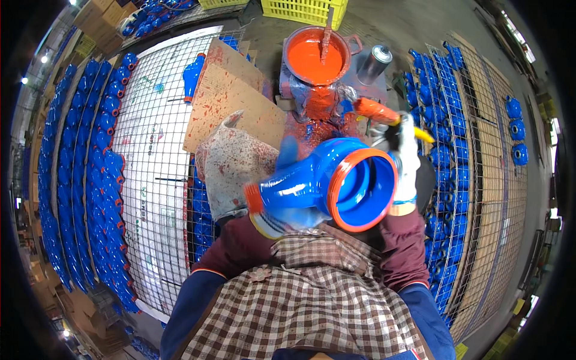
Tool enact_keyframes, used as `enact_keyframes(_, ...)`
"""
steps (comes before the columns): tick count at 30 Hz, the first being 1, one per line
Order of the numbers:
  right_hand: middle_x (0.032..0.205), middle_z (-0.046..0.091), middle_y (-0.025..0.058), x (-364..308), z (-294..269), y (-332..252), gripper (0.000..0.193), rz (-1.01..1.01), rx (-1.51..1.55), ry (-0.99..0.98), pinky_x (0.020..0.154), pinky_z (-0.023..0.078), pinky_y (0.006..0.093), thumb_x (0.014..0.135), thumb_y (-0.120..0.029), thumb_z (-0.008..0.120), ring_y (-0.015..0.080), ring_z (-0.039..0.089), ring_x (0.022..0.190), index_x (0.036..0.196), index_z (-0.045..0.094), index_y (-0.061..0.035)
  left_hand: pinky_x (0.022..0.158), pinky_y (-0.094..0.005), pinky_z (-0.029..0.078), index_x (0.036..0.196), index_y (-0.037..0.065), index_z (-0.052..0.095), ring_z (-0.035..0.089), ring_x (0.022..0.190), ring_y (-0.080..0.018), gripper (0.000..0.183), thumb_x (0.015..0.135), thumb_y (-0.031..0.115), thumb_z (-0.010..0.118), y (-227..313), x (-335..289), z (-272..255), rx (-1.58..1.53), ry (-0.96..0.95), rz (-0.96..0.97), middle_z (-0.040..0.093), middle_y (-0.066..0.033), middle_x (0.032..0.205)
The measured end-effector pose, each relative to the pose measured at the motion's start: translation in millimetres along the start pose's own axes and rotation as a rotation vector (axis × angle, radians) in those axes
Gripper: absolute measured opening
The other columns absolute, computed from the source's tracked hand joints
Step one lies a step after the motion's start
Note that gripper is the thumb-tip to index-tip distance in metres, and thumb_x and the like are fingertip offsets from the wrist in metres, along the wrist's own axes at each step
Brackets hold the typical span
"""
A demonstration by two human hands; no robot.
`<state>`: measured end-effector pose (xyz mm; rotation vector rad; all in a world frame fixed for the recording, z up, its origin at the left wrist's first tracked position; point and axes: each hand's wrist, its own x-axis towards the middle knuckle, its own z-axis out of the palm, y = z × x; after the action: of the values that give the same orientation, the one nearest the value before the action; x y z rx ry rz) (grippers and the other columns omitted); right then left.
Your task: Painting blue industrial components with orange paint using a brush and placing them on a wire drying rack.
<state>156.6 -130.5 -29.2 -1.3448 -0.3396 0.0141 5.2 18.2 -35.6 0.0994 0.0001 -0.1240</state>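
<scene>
Blue-glossed fitting (300,177) at dial centre, hollow, held in front of the checked apron (288,312). Wide mouth with orange rim at its 3 o'clock end, narrower orange-tipped end at 8 to 9. Left hand (300,218), gloved, at 7 o'clock against the underside; blurred, fingers hidden by the fitting, can't tell whether they're clamped or spread. Right hand (407,150), white glove, between 2 and 3 o'clock just beside the wide mouth, fingers clamped on the paintbrush (375,110). Brush has an orange-coated head pointing to 10 o'clock, yellow handle end toward 4. Can't tell if the right glove touches the fitting. Pot (286,54) of orange paint at 12 o'clock, well apart from the fitting, paint-smeared stick (326,45) standing in it. Spray can (373,67) at 1 o'clock, near the pot. Spattered cardboard (225,96) at 10 to 11. Blue parts (108,186) racked at 9, more blue parts (441,156) at 3.
</scene>
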Motion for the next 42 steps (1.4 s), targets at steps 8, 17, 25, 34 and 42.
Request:
enact_keyframes(8,0.084,0.064,0.0082,47.0,5.6,-53.8,0.016,-0.427,-0.62,-0.304,0.06,0.048,0.0296,0.083,-0.017,0.074,0.02,0.06,0.067,0.092,0.067,-0.0057,0.086,-0.0404,0.051,0.125,0.01,0.048,0.059,0.105,-0.0277,0.068,0.065,0.017,0.079,10.3,11.1,24.6,1.465,0.105,0.145,0.056,-0.0117,0.115)
enact_keyframes(17,0.071,0.062,0.008,38.0,9.5,-56.5,0.026,-0.432,-1.103,-0.525,0.054,0.046,0.0345,0.087,-0.035,0.067,0.0241,0.061,0.063,0.094,0.068,-0.0096,0.074,-0.043,0.05,0.109,0.01,0.056,0.057,0.093,-0.0308,0.057,0.06,0.027,0.08,7.4,21.4,37.4,2.554,-0.073,0.31,0.057,-0.0097,0.106)
enact_keyframes(25,0.078,0.063,0.0061,9.8,1.0,-82.0,0.018,-0.401,-0.799,-0.447,0.058,0.047,0.0287,0.077,-0.011,0.077,0.019,0.061,0.068,0.092,0.069,-0.0089,0.086,-0.0414,0.05,0.116,0.011,0.053,0.056,0.104,-0.0318,0.071,0.054,0.025,0.082,15.3,17.2,20.0,2.277,0.1,0.415,0.055,-0.0109,0.113)
enact_keyframes(34,0.096,0.059,0.013,-14.5,-9.0,-37.2,0.018,-0.178,0.102,-0.168,0.074,0.047,0.0328,0.086,-0.014,0.063,0.0193,0.055,0.082,0.097,0.053,-0.004,0.098,-0.0372,0.045,0.141,0.003,0.034,0.051,0.117,-0.0217,0.098,0.058,0.022,0.082,14.0,-6.4,-12.4,0.706,0.048,0.168,0.048,-0.0109,0.13)
enact_keyframes(42,0.12,0.061,0.0182,-18.0,21.1,16.6,0.026,0.779,1.261,-0.374,0.104,0.043,0.0449,0.097,-0.018,0.053,0.031,0.057,0.116,0.118,0.057,-0.003,0.087,-0.0391,0.051,0.137,0.005,0.038,0.059,0.101,-0.0236,0.11,0.057,0.069,0.08,-25.0,13.4,-14.3,0.062,-0.456,-0.013,0.055,-0.0111,0.122)
